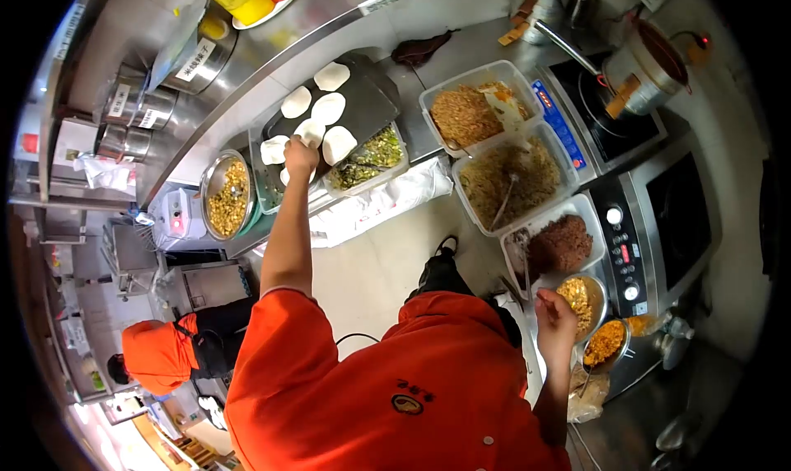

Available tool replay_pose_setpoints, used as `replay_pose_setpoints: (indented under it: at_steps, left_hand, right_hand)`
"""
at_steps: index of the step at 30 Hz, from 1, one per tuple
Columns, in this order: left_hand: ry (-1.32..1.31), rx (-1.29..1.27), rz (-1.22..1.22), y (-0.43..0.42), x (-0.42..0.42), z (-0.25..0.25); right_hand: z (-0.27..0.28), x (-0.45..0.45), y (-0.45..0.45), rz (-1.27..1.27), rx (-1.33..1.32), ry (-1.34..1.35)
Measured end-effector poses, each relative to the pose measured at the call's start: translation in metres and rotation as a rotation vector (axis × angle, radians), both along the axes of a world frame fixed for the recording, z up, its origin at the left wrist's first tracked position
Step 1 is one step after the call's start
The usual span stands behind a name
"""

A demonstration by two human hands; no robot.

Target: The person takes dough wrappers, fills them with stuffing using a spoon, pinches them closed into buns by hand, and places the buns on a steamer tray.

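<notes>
On the dark tray (372, 92): pale dough rounds (328, 108), thin and flat, off-white with a matte, faintly floury look. Outlines uneven, some nearly circular, others lobed or drawn out to one side. Edges look slightly wavy. At least six on view, spread in loose rows; some touch or nearly touch, and the farthest sits a little apart.

Left hand (300, 158) reaches over the tray, fingertips touching the near edge of a middle round; cannot tell whether thumb and fingers are closed on it. Right hand (556, 316) well apart from the tray, to its right, raised with fingers curled in; cannot tell whether anything is pinched there. It is just beside a metal bowl (599, 292) of yellow diced food. The two hands are far from each other.

Near side of the tray, against it: chopped greens (381, 151) in a clear container. Left of the tray: a steel bowl (216, 166) of yellowish bits. Right of it, across the table (418, 129): three plastic tubs (597, 232) with brown shredded and dark crumbly food. Well off, left of the tray and nearer the viewer: another person (161, 351), orange top.
</notes>
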State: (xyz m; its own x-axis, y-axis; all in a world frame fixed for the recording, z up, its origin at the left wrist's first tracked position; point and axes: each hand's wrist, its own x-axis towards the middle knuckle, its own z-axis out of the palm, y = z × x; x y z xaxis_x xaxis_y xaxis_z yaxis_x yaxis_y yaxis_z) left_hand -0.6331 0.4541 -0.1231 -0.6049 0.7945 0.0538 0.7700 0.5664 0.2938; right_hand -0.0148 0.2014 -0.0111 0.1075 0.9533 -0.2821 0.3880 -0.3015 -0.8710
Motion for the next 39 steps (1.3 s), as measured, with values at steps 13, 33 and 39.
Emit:
replay_pose_setpoints:
  at_steps: [13, 33, 39]
  left_hand:
    - [-0.010, -0.282, 0.393, -0.002, -0.157, 0.010]
    - [-0.184, -0.248, 0.635, 0.037, -0.195, -0.027]
    - [-0.034, -0.319, 0.508, 0.036, -0.163, 0.002]
  right_hand:
    - [0.018, -0.108, 0.067, 0.141, -0.019, -0.118]
    - [0.026, -0.109, 0.070, 0.077, 0.033, -0.155]
    - [0.027, -0.109, 0.070, 0.063, 0.030, -0.151]
